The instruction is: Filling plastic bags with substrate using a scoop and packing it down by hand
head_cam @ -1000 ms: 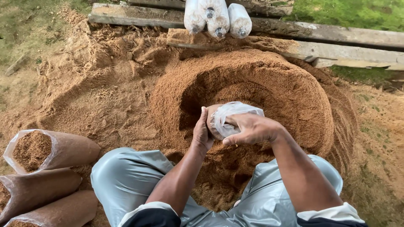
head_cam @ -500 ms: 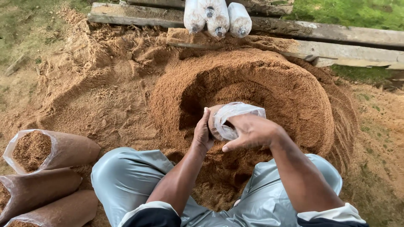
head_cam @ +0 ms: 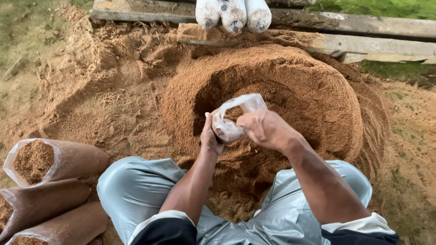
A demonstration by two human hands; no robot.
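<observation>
**Hands on a small bag over the sawdust heap**

Bare ground spreads out under a wide mound of reddish-brown sawdust (head_cam: pixel 281 81), hollowed in the middle like a crater. A person sits at its near edge, knees in pale grey trousers (head_cam: pixel 131 190) on either side. The left hand (head_cam: pixel 210 138) closes its grip around the side of a small clear plastic bag (head_cam: pixel 234 115), holding it just above the hollow; sawdust shows inside. The right hand (head_cam: pixel 263 128) is clamped on the bag's open rim from the other side, fingers curled over it. Three filled bags (head_cam: pixel 50 161) lie stacked on the ground at the person's left, mouths open and packed with sawdust. Three white bags (head_cam: pixel 234 13) rest on weathered wooden planks (head_cam: pixel 363 27) beyond the mound, with grass behind.
</observation>
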